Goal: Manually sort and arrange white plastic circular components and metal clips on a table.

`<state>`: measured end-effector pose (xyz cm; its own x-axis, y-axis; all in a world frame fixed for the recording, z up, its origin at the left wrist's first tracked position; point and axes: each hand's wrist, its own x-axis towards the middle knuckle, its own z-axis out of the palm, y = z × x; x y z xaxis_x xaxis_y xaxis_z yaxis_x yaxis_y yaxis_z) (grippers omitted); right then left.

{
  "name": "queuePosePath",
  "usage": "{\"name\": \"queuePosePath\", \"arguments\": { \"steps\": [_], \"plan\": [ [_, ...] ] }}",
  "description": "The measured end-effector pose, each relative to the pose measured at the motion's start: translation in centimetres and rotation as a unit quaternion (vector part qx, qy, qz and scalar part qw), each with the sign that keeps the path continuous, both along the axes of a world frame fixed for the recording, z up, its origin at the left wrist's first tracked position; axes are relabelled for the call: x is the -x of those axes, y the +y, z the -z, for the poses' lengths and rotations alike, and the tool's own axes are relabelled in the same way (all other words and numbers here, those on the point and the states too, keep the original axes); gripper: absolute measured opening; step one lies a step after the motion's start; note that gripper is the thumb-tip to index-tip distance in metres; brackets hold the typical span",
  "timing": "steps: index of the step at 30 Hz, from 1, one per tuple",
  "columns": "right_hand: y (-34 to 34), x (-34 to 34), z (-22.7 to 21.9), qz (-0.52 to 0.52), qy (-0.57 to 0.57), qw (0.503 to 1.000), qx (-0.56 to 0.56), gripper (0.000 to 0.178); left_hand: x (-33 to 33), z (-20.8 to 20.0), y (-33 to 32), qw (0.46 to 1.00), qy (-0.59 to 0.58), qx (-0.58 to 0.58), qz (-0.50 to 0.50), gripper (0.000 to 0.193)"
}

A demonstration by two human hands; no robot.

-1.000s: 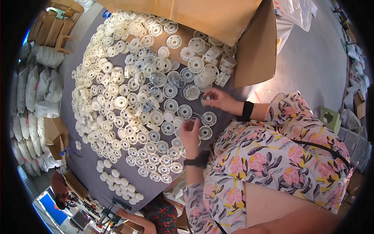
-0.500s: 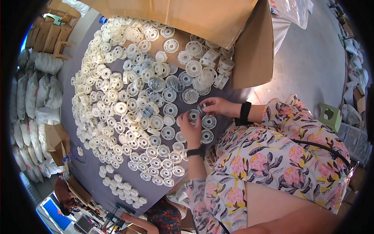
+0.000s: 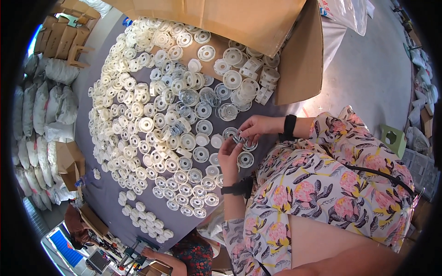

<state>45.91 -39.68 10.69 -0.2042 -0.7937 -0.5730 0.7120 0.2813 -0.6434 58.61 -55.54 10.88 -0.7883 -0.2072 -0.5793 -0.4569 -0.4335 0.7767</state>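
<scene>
Pinching some shiny wire rings point(image 3: 238, 138) between the fingers of my left hand point(image 3: 228, 155) and right hand point(image 3: 257, 127), I have them just right of the middle of the frame. White wheels point(image 3: 245, 160) sit close by, so room is tight. The edge of the grey table point(image 3: 179, 226) is near, on the lower right side. A big brown box point(image 3: 300, 60) stands at the top, pale floor point(image 3: 373, 78) spreads upper right, and fat sacks point(image 3: 34, 108) pile up at the left.
</scene>
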Motion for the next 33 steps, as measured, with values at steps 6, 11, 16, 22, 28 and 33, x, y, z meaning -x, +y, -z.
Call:
{"name": "queuePosePath", "arguments": {
  "steps": [6, 11, 16, 22, 28, 33],
  "plan": [
    [0.1, 0.0, 1.7, -0.008, -0.077, 0.997, -0.029, 0.033, -0.8, 1.4, -0.2, 0.984, 0.074, 0.163, 0.008, 0.037],
    [0.2, -0.4, 2.7, 0.031, -0.107, 0.993, -0.025, 0.032, -0.6, 0.7, -0.4, 0.991, 0.043, 0.128, 0.016, 0.036],
    [-0.3, -0.4, 2.9, 0.042, -0.137, 0.990, -0.021, 0.031, -0.8, 0.4, -0.4, 0.993, 0.045, 0.105, 0.012, 0.028],
    [-1.2, -0.3, 0.5, -0.073, 0.363, 0.928, 0.040, 0.039, -1.6, 1.6, -1.1, 0.974, 0.004, -0.199, -0.112, 0.021],
    [-1.4, -0.2, -1.0, -0.057, 0.664, 0.727, 0.165, 0.047, -0.5, 1.6, -2.1, 0.931, -0.052, -0.348, -0.100, 0.028],
    [-0.9, -0.8, -0.6, 0.000, 0.669, 0.734, 0.120, 0.048, 1.6, 0.8, -2.0, 0.935, -0.095, -0.335, -0.066, 0.035]
  ]
}}
